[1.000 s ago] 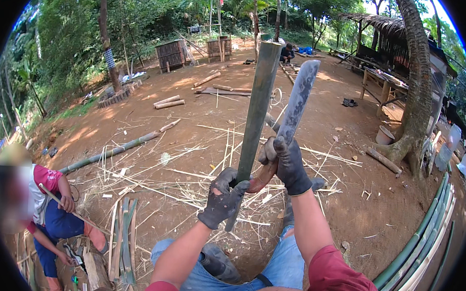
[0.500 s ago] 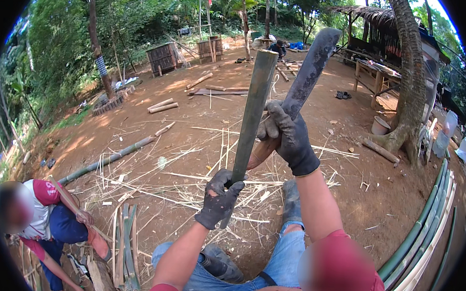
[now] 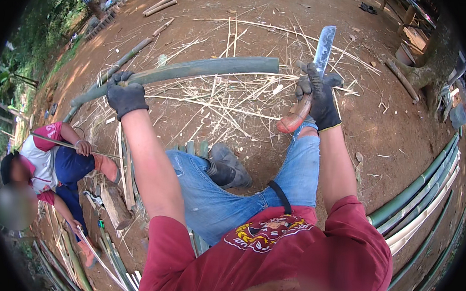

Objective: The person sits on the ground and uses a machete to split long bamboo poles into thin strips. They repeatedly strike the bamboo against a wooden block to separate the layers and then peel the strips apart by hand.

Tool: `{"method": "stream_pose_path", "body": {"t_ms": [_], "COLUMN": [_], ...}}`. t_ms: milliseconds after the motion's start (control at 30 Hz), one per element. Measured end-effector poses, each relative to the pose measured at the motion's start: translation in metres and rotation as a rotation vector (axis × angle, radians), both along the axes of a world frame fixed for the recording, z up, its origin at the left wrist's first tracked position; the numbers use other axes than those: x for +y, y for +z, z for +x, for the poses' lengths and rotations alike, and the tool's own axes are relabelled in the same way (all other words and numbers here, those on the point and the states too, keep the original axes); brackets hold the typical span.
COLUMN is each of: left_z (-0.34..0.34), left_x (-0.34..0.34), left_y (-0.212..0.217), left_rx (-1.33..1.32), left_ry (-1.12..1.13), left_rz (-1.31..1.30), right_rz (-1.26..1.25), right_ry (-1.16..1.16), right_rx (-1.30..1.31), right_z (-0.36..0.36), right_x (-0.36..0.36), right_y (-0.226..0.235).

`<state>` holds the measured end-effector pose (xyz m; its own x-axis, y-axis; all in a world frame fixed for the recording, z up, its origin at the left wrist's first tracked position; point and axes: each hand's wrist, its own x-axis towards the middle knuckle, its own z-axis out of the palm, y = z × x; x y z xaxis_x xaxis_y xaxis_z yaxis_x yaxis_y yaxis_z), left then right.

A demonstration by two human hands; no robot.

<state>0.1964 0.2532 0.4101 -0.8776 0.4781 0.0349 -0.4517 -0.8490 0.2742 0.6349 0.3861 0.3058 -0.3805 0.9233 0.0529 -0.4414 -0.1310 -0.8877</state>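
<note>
My left hand (image 3: 126,95), in a dark grey work glove, is closed around a long green length of bamboo (image 3: 205,67) near its left end. The bamboo lies almost level in the air, its cut right end close to my right hand. My right hand (image 3: 318,97), gloved too, grips a machete by its curved reddish-brown wooden handle (image 3: 295,117). Its broad metal blade (image 3: 324,47) points up and away from me, apart from the bamboo. My fingers partly hide where blade and handle meet.
Thin bamboo shavings (image 3: 230,95) litter the brown dirt before me. At left a person (image 3: 53,152) sits holding a thin strip, beside split bamboo pieces. Long bamboo poles (image 3: 415,186) lie at right, below a tree trunk (image 3: 437,66). A boot (image 3: 229,166) is between my knees.
The bamboo has swung from upright to nearly level as my left hand moved left and up in view. The machete has moved right, away from the bamboo. The view has tilted downward.
</note>
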Motion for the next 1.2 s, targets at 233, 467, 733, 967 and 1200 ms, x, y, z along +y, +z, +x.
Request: {"method": "stream_pose_path", "body": {"t_ms": [233, 467, 733, 967, 1200], "left_z": [0.009, -0.055, -0.018, 0.026, 0.075], "left_x": [-0.034, -0.038, -0.038, -0.032, -0.029], "left_y": [-0.019, -0.032, 0.002, 0.027, 0.046], "left_rx": [1.155, 0.926, 0.137, 0.287, 0.611], "left_ry": [0.539, 0.11, -0.153, -0.029, -0.093], "left_rz": [-1.313, -0.593, 0.072, 0.269, 0.208], "right_rz": [0.067, 0.15, 0.084, -0.139, -0.606], "right_ry": [0.286, 0.214, 0.128, 0.348, 0.379], "right_rx": [0.359, 0.426, 0.488, -0.338, -0.211], "right_z": [-0.042, -0.041, -0.039, -0.022, -0.028], "right_x": [-0.066, -0.079, -0.059, -0.032, -0.133], "right_y": [0.037, 0.088, 0.068, -0.102, -0.2]}}
